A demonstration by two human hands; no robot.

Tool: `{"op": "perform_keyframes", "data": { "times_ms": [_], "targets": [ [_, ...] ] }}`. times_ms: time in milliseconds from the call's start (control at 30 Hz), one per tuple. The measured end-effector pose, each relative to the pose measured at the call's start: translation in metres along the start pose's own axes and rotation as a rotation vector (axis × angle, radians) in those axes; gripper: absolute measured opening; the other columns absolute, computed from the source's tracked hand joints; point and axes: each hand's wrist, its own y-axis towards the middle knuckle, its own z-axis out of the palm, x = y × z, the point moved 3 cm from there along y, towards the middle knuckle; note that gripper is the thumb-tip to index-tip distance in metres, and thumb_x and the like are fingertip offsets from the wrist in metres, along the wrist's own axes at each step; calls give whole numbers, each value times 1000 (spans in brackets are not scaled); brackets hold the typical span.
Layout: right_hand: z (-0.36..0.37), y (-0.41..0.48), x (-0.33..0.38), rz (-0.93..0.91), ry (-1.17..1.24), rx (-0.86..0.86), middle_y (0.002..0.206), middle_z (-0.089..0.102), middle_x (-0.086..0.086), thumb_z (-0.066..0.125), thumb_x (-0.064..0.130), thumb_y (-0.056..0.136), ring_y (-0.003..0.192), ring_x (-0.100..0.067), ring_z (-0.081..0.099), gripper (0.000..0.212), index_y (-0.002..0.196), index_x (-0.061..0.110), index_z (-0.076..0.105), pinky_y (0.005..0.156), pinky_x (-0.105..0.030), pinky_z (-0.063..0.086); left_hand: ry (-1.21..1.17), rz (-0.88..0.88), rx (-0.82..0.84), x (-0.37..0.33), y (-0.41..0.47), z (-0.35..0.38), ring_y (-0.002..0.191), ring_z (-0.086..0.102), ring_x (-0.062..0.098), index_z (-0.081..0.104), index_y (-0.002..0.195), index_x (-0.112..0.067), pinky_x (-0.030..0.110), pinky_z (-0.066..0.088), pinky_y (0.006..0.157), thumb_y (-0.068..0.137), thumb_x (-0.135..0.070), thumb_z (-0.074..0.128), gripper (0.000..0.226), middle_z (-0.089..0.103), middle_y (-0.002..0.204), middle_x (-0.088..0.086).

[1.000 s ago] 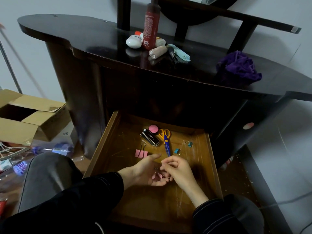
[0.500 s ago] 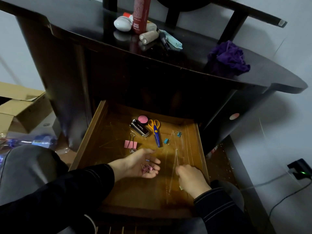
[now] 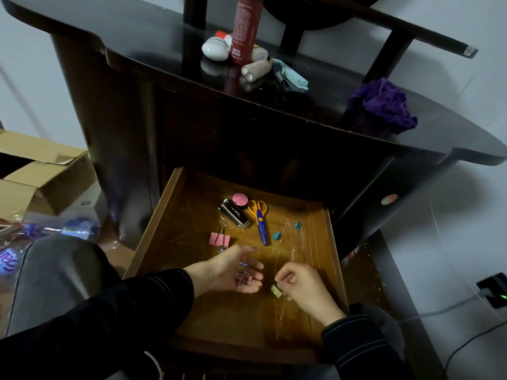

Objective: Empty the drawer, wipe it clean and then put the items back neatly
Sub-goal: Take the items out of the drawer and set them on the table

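The wooden drawer (image 3: 153, 237) stands pulled out below the dark desk. My left hand (image 3: 233, 270) lies palm up over its front half, cupping small pink binder clips (image 3: 242, 278). My right hand (image 3: 301, 289) hovers just to the right, its fingers curled and pinching a small yellow-green clip (image 3: 275, 291). Farther back lie a large pink binder clip (image 3: 219, 238), a black stapler-like case (image 3: 234, 213), a pink round compact (image 3: 240, 199), scissors (image 3: 260, 218) with yellow handles, and two small blue clips (image 3: 277, 236).
On the desk top (image 3: 164, 67) stand a red bottle (image 3: 245, 28), a white oval object, rolled tubes and a purple cloth (image 3: 382, 108). An open cardboard box (image 3: 41, 174) sits on the floor at left. A power plug with cable (image 3: 493, 294) is at right.
My right hand moved from the drawer's right side back toward my left hand and now pinches a yellow-green clip. My left hand stays cupped with the pink clips.
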Motion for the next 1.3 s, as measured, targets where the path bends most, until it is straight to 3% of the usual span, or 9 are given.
{"op": "perform_keyframes", "data": {
  "times_ms": [133,233,433,733,833,933,1033,1100,1300],
  "targets": [
    [3,3,26,42,609,-28,85,73,-11,74,3,87,65,-14,68,11,95,11,73,57,-27,56,-27,-41,-57,1,0,-2,81,65,32,54,127,1,42,60,71,101,-41,51,49,60,97,21],
    [14,6,43,34,685,-11,86,74,-14,74,2,87,60,-13,65,11,97,7,72,51,-22,49,-46,-65,-32,1,-2,0,82,66,33,50,130,-3,46,60,77,101,-45,47,51,61,96,21],
    [26,11,56,26,648,-17,83,75,-8,74,6,88,56,-10,61,9,93,13,72,53,-25,53,-66,-69,41,1,-5,3,81,68,33,56,124,-9,46,62,72,102,-50,46,48,61,107,23],
    [24,14,52,-27,649,-122,84,76,-2,75,10,89,66,-7,68,7,93,16,73,56,-18,49,21,-82,79,1,-8,4,69,69,28,57,109,-4,32,59,59,101,-61,36,61,69,84,18],
    [24,24,41,6,587,-212,88,75,4,69,20,94,65,-5,66,4,94,23,71,53,-12,45,78,-47,27,0,-7,-1,58,63,19,57,93,-8,23,50,50,101,-56,39,52,63,71,8],
    [13,50,21,114,482,-350,107,70,8,63,21,98,76,-7,67,8,103,26,66,58,-16,52,62,-2,-54,-2,-3,-8,53,56,15,54,78,-13,20,42,46,101,-45,45,40,59,68,5],
    [5,78,4,216,306,-378,121,63,2,60,22,100,89,-10,62,30,130,25,57,64,-20,50,-4,41,-105,-6,0,-12,55,57,17,53,83,-11,21,43,46,101,-37,48,32,60,69,7],
    [5,94,-3,232,213,-366,126,62,-2,59,23,100,96,-15,61,37,137,24,53,67,-22,47,-60,50,-102,-7,1,-13,58,61,20,55,90,-8,24,48,49,101,-36,49,31,62,72,11],
    [12,115,-12,134,84,-359,114,71,-1,63,10,98,108,-18,66,14,106,16,72,86,-28,55,-156,67,-100,-13,5,-14,67,65,27,57,100,-4,31,55,58,100,-38,49,35,65,79,16]
  ]
}}
